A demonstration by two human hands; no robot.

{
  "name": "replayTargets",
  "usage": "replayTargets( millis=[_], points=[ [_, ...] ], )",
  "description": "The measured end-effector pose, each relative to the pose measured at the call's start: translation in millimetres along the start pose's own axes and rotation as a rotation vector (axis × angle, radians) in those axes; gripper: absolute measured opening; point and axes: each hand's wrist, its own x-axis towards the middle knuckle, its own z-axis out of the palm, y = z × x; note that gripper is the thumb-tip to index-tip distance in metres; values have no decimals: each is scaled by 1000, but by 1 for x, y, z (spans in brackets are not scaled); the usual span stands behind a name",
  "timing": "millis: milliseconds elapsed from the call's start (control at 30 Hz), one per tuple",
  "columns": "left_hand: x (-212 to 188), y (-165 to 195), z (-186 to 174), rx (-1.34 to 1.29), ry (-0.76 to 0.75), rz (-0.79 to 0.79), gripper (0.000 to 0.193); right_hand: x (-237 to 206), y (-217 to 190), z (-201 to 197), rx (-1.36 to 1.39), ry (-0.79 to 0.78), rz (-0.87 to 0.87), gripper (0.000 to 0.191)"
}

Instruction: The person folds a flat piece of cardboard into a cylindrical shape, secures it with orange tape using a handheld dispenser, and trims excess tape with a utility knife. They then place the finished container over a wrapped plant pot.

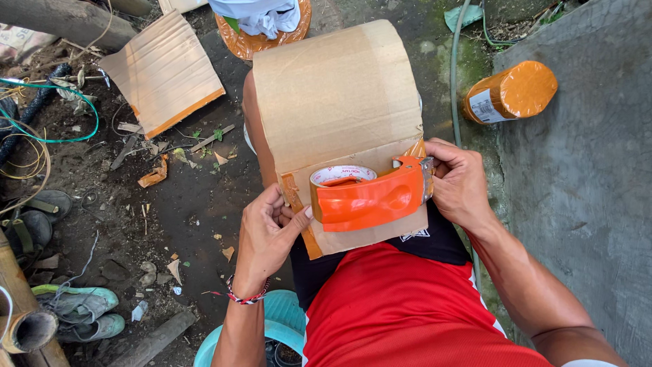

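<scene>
A curved sheet of brown cardboard (333, 88) lies over my lap, its near edge lined with brown tape. An orange tape dispenser (367, 197) with a roll of brown tape rests on that near edge. My left hand (266, 234) grips the dispenser's handle end and the cardboard's left corner. My right hand (458, 180) pinches the dispenser's blade end against the cardboard's right edge.
An orange-wrapped cylinder (509, 94) lies on the concrete slab (584, 170) at right. A flat cardboard piece (163, 71) lies on the dirt at upper left. Another orange-wrapped item (261, 30) sits beyond the cardboard. Shoes (81, 312), bamboo (24, 319), cables and a teal tub (278, 326) crowd the left and bottom.
</scene>
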Motion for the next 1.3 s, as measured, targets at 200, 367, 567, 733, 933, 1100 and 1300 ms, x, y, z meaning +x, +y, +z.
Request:
replayTargets(
  millis=[200,367,567,733,933,1100,1300],
  points=[
    [0,-2,3,-31,20,56,27,0,2,-1,28,-41,0,26],
    [1,-3,1,-142,-4,80,30,0,0,0,43,-48,-8,29],
    [1,-3,13,-37,110,62,34,-2,1,-3,97,-57,32,28],
    [-5,-4,20,63,193,39,36,-1,6,-13,-47,-86,58,25],
    [-8,-10,22,139,260,21,42,6,8,-37,47,-311,84,37],
    [-7,-13,23,183,269,14,45,11,16,-46,487,-364,232,43],
    [-6,-11,19,183,247,25,46,6,29,-37,312,-278,110,28]
  ],
)
